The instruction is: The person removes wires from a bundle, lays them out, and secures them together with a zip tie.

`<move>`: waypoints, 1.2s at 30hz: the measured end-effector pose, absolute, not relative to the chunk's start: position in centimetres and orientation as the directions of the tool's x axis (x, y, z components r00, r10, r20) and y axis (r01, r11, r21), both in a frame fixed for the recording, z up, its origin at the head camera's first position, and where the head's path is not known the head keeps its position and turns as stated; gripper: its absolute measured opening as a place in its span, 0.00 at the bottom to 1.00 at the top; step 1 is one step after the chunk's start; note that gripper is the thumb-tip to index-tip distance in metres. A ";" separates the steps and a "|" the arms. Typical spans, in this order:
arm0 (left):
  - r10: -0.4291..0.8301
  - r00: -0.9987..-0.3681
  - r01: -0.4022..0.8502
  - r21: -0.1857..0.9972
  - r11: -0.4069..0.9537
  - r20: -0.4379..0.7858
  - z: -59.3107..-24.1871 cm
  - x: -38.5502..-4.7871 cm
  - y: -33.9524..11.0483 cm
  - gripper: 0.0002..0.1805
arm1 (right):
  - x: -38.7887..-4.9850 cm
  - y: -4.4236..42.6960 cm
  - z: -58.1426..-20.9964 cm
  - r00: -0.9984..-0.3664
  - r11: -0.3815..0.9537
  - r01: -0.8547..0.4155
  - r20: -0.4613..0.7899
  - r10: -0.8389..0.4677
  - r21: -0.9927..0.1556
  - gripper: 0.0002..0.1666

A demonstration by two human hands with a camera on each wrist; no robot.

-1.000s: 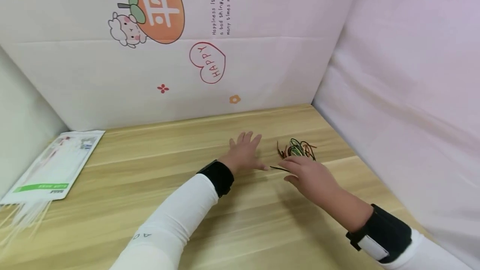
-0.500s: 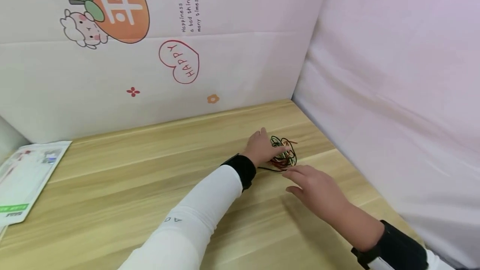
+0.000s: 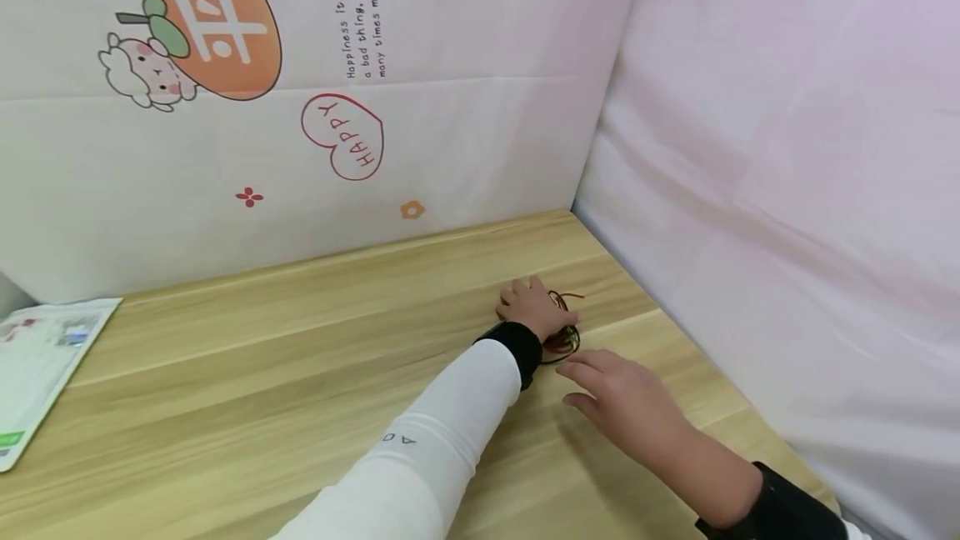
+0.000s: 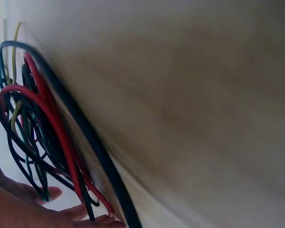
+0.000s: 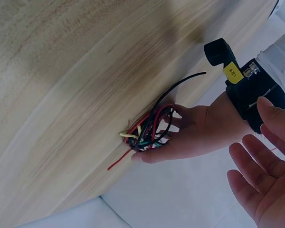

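A tangled bundle of thin electrical wires [image 3: 561,343], black, red, green and yellow, lies on the wooden table. My left hand [image 3: 532,308] reaches over the bundle from its left side and grips it between thumb and fingers, hiding part of it in the head view. Loops of black and red wire [image 4: 43,118] fill the left side of the left wrist view, with fingertips below them. One black wire end sticks out toward my right hand [image 3: 628,400]. That hand hovers just nearer to me, fingers loosely bent, holding nothing; the right wrist view shows its fingers [image 5: 259,166] apart from the wires.
A white and green plastic packet [image 3: 48,357] lies at the table's left. A printed white cloth [image 3: 465,132] stands along the back edge, and a plain white cloth [image 3: 750,190] borders the right side. Wood-grain tabletop [image 3: 285,373] extends left of the wires.
My left hand has moved right from beside the wires onto the bundle and closed round it. My right hand no longer covers the black wire end. The head view has turned right.
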State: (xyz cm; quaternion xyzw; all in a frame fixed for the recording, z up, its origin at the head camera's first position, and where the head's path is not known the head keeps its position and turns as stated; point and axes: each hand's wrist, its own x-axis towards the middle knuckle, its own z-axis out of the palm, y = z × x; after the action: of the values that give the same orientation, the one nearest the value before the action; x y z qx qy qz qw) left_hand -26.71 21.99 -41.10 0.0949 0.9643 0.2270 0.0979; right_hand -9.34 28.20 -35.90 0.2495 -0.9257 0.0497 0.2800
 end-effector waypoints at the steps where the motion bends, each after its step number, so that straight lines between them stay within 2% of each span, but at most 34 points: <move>1: 0.225 -0.963 0.138 0.446 0.884 -0.149 -41.0 -26.7 22.0 0.46 | -9.3 28.1 -35.9 -0.715 0.870 -0.491 0.548 -0.434 0.049 0.25; 5: 0.207 -0.967 0.123 0.443 0.888 -0.146 -40.7 -26.7 21.7 0.38 | -9.4 28.0 -35.8 -0.702 0.869 -0.491 0.566 -0.433 0.056 0.25; 10: 0.165 -0.979 0.090 0.482 0.871 -0.115 -41.3 -27.5 20.8 0.41 | -9.6 27.9 -35.9 -0.707 0.873 -0.483 0.559 -0.433 0.065 0.24; 15: 0.138 -0.987 0.075 0.518 0.852 -0.083 -42.0 -28.6 19.4 0.34 | -9.9 27.6 -35.9 -0.710 0.870 -0.489 0.549 -0.441 0.067 0.23; 18: 0.151 -0.985 0.079 0.563 0.823 -0.082 -41.9 -29.1 18.3 0.30 | -10.3 27.4 -35.8 -0.710 0.867 -0.494 0.544 -0.447 0.069 0.23; 22: 0.203 -0.974 0.092 0.645 0.759 -0.100 -41.6 -29.3 16.5 0.29 | -10.9 27.1 -35.7 -0.726 0.869 -0.491 0.524 -0.446 0.058 0.23; 26: 0.262 -0.962 0.138 0.691 0.710 -0.077 -41.2 -29.3 14.9 0.28 | -11.6 26.8 -35.7 -0.759 0.877 -0.479 0.486 -0.433 0.035 0.21; 33: 0.350 -0.935 0.318 0.589 0.743 0.063 -41.2 -29.7 11.9 0.16 | -12.9 26.5 -35.8 -0.778 0.880 -0.475 0.463 -0.424 0.009 0.19; 36: 0.366 -0.928 0.334 0.608 0.721 0.076 -41.5 -30.0 10.5 0.17 | -13.4 26.3 -35.7 -0.791 0.883 -0.469 0.448 -0.417 -0.006 0.18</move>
State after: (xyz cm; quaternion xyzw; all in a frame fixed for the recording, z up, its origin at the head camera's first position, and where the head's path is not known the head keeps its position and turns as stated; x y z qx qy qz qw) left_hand -30.02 10.51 -41.46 0.1887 0.9272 0.3226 0.0245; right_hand -13.35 26.28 -35.69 0.2345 -0.9445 0.0585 0.2226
